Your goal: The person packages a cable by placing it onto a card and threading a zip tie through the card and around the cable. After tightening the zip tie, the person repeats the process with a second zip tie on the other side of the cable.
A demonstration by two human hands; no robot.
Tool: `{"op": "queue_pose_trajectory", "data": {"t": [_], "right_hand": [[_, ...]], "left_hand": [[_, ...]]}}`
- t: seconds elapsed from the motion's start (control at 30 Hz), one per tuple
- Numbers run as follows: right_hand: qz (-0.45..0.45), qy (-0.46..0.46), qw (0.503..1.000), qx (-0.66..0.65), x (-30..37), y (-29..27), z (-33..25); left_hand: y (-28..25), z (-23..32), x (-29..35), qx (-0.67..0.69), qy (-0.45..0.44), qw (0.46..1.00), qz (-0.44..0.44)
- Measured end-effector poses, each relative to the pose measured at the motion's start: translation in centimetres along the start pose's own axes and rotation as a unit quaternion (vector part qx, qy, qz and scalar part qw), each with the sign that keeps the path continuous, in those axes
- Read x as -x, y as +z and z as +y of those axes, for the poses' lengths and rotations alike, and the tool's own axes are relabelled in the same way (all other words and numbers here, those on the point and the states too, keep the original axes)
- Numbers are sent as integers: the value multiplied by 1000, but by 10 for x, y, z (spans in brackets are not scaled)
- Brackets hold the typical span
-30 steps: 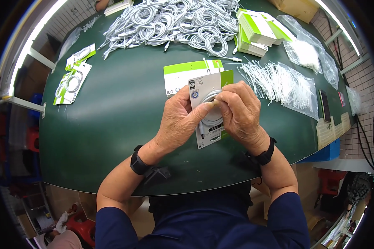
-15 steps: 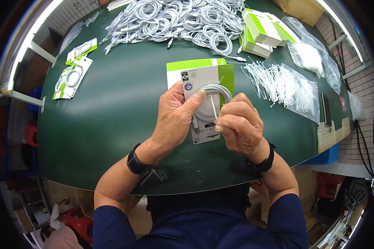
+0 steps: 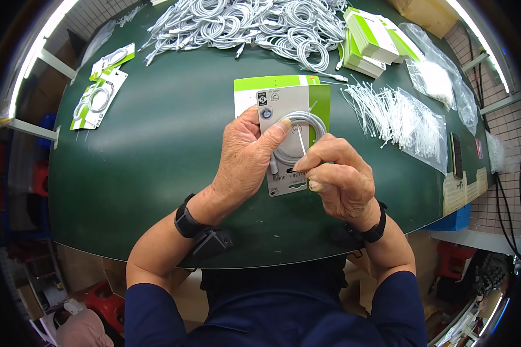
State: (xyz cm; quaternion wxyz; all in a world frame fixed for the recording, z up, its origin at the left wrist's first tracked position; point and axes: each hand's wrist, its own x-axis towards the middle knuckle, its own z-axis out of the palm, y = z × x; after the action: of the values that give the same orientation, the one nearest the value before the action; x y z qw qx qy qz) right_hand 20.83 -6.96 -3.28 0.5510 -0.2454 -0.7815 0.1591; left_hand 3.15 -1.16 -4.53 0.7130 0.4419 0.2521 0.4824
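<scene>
My left hand grips a grey and green cable packaging card, its thumb pressing a coiled white charging cable against the front. A white cable tie runs across the coil's middle toward my right hand. That hand is closed at the tie's lower end, with the index finger bent over it; the exact grip is partly hidden. Just behind the held card lies a white and green card on the table.
Loose coiled cables heap along the far side of the green table. Card stacks and a bag of cable ties lie right, near a phone. Carded cables rest at left.
My right thumb has drawn down and away from the index fingertip. The card and both hands stay nearly in place while the view shifts slightly.
</scene>
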Motion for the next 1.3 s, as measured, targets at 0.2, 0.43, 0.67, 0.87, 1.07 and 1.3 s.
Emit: {"op": "queue_pose_trajectory", "data": {"t": [0.2,0.43,0.67,0.87,1.07,1.3], "right_hand": [[2,-13,1000,-14,1,-2,2],[0,-7,1000,-19,-2,-2,0],[37,17,999,-28,1,-1,0],[94,9,995,33,5,9,22],[112,-41,991,57,5,28,41],[103,-41,981,162,-2,43,74]], "left_hand": [[2,-1,1,4,-4,1000,4],[-1,0,2,7,-1,1000,1],[-1,-6,0,3,6,1000,-1],[-10,-6,-3,-62,22,998,-14],[-56,-15,-10,-137,30,990,-22],[-87,-15,-26,-147,-19,988,-38]]}}
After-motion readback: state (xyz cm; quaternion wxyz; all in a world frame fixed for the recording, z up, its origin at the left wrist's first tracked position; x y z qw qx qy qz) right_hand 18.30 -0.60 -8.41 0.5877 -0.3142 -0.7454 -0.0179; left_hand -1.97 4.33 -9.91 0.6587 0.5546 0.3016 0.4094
